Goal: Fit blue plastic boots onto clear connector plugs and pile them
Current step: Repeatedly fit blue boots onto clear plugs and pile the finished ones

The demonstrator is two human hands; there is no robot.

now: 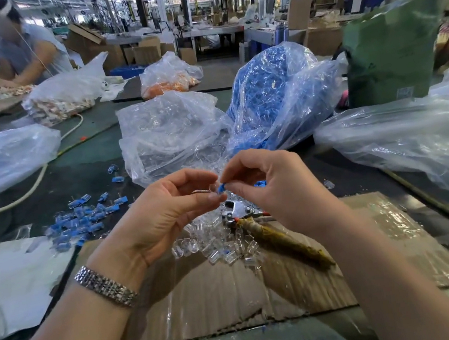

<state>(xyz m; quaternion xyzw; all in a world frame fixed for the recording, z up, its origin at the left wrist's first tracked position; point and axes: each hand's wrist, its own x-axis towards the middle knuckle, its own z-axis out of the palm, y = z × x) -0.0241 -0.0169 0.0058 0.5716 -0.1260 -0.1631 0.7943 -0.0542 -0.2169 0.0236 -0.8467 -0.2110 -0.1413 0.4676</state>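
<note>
Now, left to right across your table [89, 170]:

Finished pile: a heap of plugs already wearing blue boots [81, 220] lies on the table left of your left hand, with a few strays further back. It is a modest heap, so by my reckoning you are early in the job.

Left hand: your left hand [165, 206] is raised over the cardboard, thumb and forefinger closed narrowly. They seem to pinch a clear plug, though it is too small and glassy to be sure.

Piece in hand: the blue boot [221, 188] sits between your two hands, touching the fingers of both. I judge you are mid-fit, boot meeting plug, not yet seated.

Right hand: your right hand [262, 187] has its fingers curled, thumb and forefinger pinching the blue boot.

Loose stock: bare clear plugs [216, 245] are scattered on the cardboard sheet [383, 234] below your hands, still to be fitted. A hand tool with a wrapped handle [281, 239] lies beside them.

Clear bag: the open plastic bag [167, 131] behind your hands looks to hold more clear plugs, and plenty of them.

Blue bag: the bag to its right [273, 92] bulges with blue boots, nearly full.

Remaining: both bags are far from empty, so most of the fitting and piling is left.
</note>
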